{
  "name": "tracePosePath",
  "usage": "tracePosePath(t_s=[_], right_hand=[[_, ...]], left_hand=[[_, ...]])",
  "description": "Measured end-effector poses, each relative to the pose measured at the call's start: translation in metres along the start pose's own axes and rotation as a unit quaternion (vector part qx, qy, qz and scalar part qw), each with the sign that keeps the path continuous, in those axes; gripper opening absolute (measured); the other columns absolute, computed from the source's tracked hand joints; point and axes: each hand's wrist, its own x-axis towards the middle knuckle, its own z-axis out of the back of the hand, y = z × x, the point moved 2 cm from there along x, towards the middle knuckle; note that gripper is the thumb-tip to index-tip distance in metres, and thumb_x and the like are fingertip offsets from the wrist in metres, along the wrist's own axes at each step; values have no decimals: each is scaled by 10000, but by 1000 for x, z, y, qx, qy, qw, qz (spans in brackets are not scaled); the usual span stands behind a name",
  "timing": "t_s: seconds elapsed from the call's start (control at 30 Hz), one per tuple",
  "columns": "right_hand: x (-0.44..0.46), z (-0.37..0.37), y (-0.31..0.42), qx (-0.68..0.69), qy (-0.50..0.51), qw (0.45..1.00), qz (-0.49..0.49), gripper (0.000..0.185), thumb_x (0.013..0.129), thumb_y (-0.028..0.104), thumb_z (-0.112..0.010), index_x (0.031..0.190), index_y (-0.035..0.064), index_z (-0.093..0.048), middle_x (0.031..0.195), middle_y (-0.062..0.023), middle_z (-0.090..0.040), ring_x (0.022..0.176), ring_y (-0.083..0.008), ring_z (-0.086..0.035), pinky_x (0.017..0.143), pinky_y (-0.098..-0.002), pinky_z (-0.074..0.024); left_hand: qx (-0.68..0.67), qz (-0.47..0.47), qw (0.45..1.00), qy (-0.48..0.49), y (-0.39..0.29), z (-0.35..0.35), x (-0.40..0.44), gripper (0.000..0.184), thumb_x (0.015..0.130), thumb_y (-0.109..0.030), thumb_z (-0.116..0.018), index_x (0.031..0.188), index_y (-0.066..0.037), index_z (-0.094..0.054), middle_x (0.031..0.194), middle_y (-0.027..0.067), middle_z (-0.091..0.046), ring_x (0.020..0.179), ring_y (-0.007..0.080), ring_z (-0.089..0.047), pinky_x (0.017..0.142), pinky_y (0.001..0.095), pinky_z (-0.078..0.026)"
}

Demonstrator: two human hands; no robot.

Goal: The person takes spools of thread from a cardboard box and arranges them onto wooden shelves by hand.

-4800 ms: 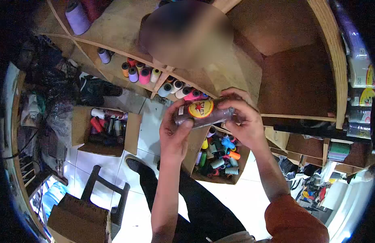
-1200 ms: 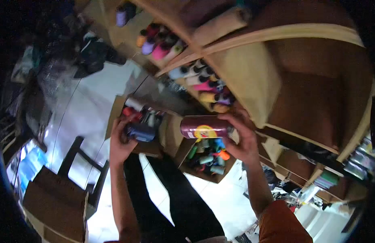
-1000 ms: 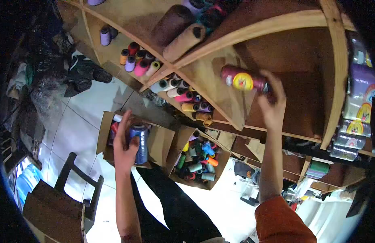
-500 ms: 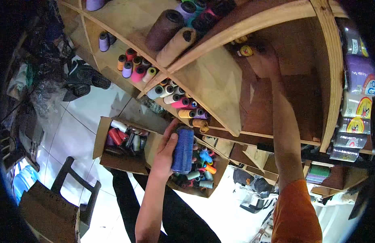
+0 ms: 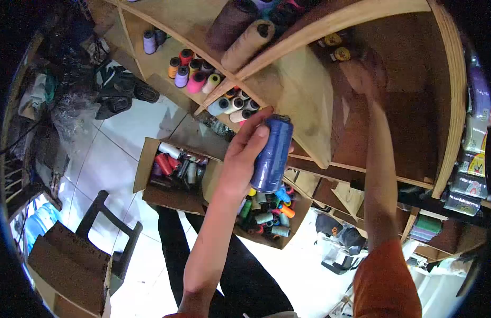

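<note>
My left hand (image 5: 243, 153) is closed around a blue thread spool (image 5: 273, 153), lifted up in front of the shelf and tilted slightly. My right hand (image 5: 362, 77) reaches deep into a dark compartment of the wooden shelf (image 5: 409, 106). Beside it lie two spools with round yellow labels, the nearer labelled spool (image 5: 341, 53) right at the hand. Shadow hides the fingers of that hand, so whether they grip anything does not show.
Below stand a cardboard box with red and white spools (image 5: 142, 167) and another box of mixed spools (image 5: 280, 243). Small colourful cones (image 5: 197, 81) fill lower shelf cells. Wrapped spools (image 5: 474, 139) line the right side. A chair (image 5: 130, 249) stands lower left.
My left hand has raised the blue thread spool up and to the right, nearer the shelf. My right hand stays inside the compartment, while the whole view has shifted a little.
</note>
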Motion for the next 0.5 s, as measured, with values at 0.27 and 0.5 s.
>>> tracePosePath(t_s=[0.27,0.5], right_hand=[[-161,-9,116,130,255,958,24,487,816,370,-652,1104,-15,-578,843,-71,-651,694,-78,-593,625,-248,-493],[-69,24,16,62,2,997,38,569,740,501,-654,1041,19,-623,968,-151,-649,915,-282,-614,805,-376,-467]], left_hand=[[519,-256,816,-18,-6,-43,22,795,604,-139,-803,1285,-36,-405,1162,174,-526,1047,313,-544,872,378,-452],[558,-332,760,-19,5,-42,39,536,677,-111,-737,1169,-75,-528,1174,138,-529,1040,299,-552,867,377,-464]])
